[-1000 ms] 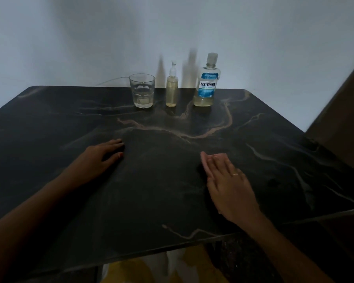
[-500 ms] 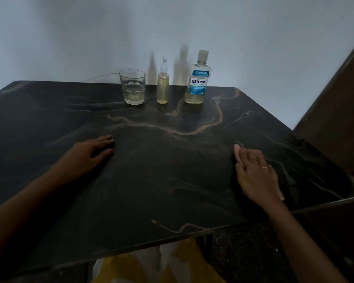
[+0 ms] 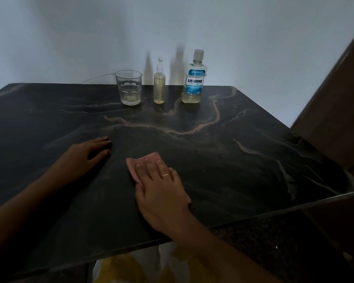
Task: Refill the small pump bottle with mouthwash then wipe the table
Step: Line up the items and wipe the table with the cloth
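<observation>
My right hand (image 3: pixel 161 186) lies flat with straight fingers on a pink cloth (image 3: pixel 134 165), pressing it onto the dark marble-patterned table (image 3: pixel 243 160) near the front middle. To its left, my left hand (image 3: pixel 86 155) rests on the tabletop, fingers relaxed, holding nothing. At the back edge stand the small pump bottle (image 3: pixel 159 86) filled with yellowish liquid and, to its right, the capped Listerine mouthwash bottle (image 3: pixel 195 78) with a little liquid at the bottom.
A clear drinking glass (image 3: pixel 128 87) with a little liquid stands left of the pump bottle. A white wall rises behind the table. Brown wooden furniture (image 3: pixel 339 111) stands at the right. Yellow and white fabric (image 3: pixel 135 266) shows below the table's front edge.
My right hand has slid the pink cloth from the table's right side back left to the front middle. The left hand has stayed in place.
</observation>
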`<state>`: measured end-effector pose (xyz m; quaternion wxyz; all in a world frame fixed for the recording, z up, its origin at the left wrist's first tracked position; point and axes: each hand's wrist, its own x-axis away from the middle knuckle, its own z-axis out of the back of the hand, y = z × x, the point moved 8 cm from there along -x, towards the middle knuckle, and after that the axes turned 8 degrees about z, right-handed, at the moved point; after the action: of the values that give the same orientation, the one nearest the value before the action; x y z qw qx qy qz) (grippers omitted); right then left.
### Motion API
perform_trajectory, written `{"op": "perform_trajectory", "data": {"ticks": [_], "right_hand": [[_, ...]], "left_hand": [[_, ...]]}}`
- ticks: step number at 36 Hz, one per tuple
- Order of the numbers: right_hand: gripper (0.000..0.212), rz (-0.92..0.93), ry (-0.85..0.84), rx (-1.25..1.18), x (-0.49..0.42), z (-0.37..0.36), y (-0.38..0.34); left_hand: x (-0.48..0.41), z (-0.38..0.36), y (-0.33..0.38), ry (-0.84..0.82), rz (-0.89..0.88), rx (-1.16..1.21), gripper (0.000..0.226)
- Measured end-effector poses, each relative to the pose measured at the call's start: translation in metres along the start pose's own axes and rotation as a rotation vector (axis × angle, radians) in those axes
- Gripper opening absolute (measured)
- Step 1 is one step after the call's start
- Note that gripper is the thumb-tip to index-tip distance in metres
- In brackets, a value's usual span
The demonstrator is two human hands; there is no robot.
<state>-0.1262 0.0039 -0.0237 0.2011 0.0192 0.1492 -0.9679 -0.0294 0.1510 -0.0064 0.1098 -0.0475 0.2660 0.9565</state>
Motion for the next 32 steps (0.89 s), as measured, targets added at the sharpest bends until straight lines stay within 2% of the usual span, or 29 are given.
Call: {"op": "perform_trajectory", "data": {"ticks": [6,16,19,22,26,32], "right_hand": [[0.050,-0.085,0.037,0.055,0.014,0.016,0.043],[0.053,-0.388,0.050,0.214,0.067,0.077,0.184],[0.051,-0.435,0.065,0.146,0.064,0.084,0.208],[0.048,-0.500,0.106,0.104,0.049,0.083,0.217],[0.048,-0.494,0.118,0.093,0.019,0.077,0.208],[0.049,-0.365,0.082,0.083,-0.033,0.056,0.151]], "left_hand": [[0.000,0.000,0.001,-0.003,-0.013,-0.001,0.038],[0.000,0.000,-0.001,-0.008,-0.018,0.008,0.039],[0.000,0.000,-0.001,-0.011,-0.015,0.005,0.038],[-0.001,0.000,-0.001,-0.015,-0.010,-0.001,0.038],[0.000,0.000,-0.002,-0.021,-0.003,0.023,0.039],[0.000,-0.001,-0.003,-0.031,0.010,0.014,0.038]]}}
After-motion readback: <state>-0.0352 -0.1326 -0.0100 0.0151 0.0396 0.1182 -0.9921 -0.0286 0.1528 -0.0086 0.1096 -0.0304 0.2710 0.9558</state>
